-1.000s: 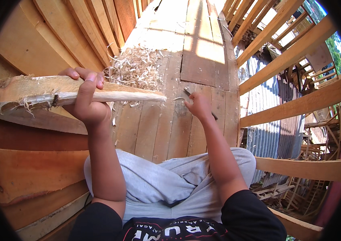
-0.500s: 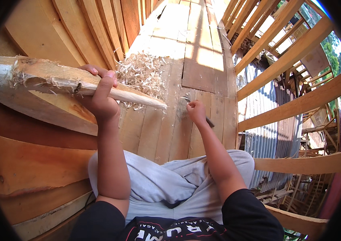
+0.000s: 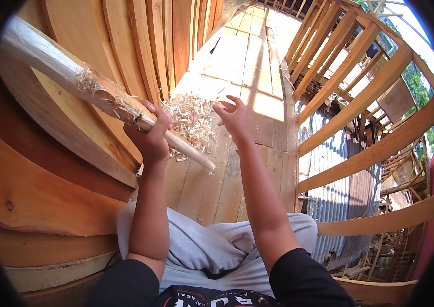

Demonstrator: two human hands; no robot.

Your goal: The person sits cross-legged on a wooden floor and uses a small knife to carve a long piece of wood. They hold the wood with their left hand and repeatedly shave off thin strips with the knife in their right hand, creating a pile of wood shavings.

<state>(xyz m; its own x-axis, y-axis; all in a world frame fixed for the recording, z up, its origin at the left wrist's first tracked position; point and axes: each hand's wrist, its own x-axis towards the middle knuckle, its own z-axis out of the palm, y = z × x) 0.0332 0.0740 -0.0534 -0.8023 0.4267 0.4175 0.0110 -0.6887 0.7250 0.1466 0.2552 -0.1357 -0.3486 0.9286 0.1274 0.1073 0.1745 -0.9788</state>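
Note:
My left hand (image 3: 150,134) grips a long, pale, roughly carved wooden piece (image 3: 73,82) near its tapered lower part. The piece slants from the upper left down to a narrow tip (image 3: 208,166) over the floor, and frayed fibres hang off it. My right hand (image 3: 233,116) is raised above the plank floor, fingers spread, holding nothing. It hovers just right of a heap of pale wood shavings (image 3: 191,118). My grey-trousered legs (image 3: 212,245) are folded below.
Curved wooden planks (image 3: 48,179) form a wall on the left. A plank floor (image 3: 253,61) runs ahead in sunlight. Slanted timber rails (image 3: 360,97) close the right side, with corrugated metal sheet (image 3: 334,204) behind them.
My left hand has swung the wooden piece from level to steeply slanted, its thick end up-left. My right hand has lifted off the floor, fingers spreading; the small dark tool by it is gone from view.

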